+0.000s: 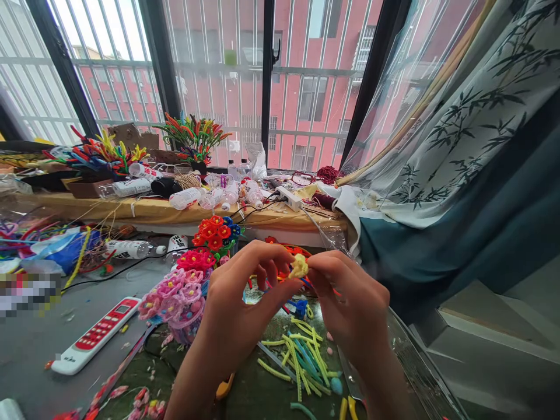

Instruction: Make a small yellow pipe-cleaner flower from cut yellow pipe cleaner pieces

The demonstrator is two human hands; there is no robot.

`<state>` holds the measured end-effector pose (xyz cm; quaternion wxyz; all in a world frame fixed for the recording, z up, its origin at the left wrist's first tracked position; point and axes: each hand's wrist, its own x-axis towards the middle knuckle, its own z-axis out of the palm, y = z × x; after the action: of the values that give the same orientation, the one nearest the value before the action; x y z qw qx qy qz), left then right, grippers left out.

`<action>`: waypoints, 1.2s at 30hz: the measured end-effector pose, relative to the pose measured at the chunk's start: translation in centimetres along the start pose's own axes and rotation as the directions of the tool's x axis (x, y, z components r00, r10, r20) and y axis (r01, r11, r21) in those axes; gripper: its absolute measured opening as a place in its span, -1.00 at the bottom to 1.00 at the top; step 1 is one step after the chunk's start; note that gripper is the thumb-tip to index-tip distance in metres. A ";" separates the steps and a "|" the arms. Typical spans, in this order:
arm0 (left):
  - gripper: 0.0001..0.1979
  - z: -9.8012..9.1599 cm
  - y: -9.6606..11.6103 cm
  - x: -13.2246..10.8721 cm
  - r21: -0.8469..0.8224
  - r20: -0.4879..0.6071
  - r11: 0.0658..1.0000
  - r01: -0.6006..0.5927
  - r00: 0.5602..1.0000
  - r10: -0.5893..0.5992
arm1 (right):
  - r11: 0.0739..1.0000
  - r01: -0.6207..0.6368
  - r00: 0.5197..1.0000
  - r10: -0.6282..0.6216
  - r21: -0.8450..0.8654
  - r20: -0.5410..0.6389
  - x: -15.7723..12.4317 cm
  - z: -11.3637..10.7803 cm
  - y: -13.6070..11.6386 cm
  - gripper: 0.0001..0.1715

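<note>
Between the fingertips of both hands is a small, pale yellow fuzzy piece (300, 266), curled like bent pipe cleaner. My left hand (249, 286) pinches it from the left with thumb and forefinger. From the other side, my right hand (350, 286) grips it, its fingers closed together. Below the hands, several short yellow-green pipe cleaner pieces (297, 356) lie loose on the dark work surface. A blue fuzzy piece (299, 308) sits just beneath the fingers. Left of my left hand stands a bunch of pink pipe cleaner flowers (175, 297), with red flowers (213, 232) behind it.
A white and red remote control (98, 335) lies on the grey table at left. Plastic bottles (188, 197) and a power strip (289, 198) crowd the windowsill. A teal curtain (420, 251) hangs at right. A black cable (118, 269) crosses the table.
</note>
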<state>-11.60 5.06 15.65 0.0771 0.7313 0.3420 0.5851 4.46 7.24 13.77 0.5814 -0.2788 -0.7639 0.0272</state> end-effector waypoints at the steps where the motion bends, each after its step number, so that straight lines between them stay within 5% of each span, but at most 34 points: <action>1: -0.81 0.0 0.0 0.0 0.003 0.003 1.000 0.001 1.000 -0.001 | 1.000 0.011 1.000 -0.011 -0.009 -0.017 0.0 0.0 0.0 -0.76; 7: -0.80 0.3 0.1 0.1 0.009 -0.002 1.000 0.006 1.000 -0.006 | 0.996 0.087 0.995 -0.088 -0.005 -0.054 -0.3 0.1 0.4 -0.75; 19: -0.88 0.5 0.0 0.3 -0.152 0.023 0.988 0.039 0.999 -0.036 | 0.972 -0.041 0.994 0.063 0.231 -0.087 -0.1 0.9 0.8 -0.86; 29: -0.85 0.5 0.2 0.2 -0.051 0.003 0.998 -0.034 0.999 0.034 | 0.952 -0.024 0.998 0.043 0.305 -0.056 -0.2 0.7 1.6 -0.91; 36: -0.85 0.2 0.0 0.0 0.024 -0.042 0.995 -0.094 0.995 0.095 | 0.919 -0.153 0.986 0.168 0.363 -0.008 -0.2 0.7 0.5 -0.83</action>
<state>-11.37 5.09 15.59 0.0340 0.7347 0.3147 0.6000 4.05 7.77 13.16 0.6334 -0.2294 -0.7089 0.2091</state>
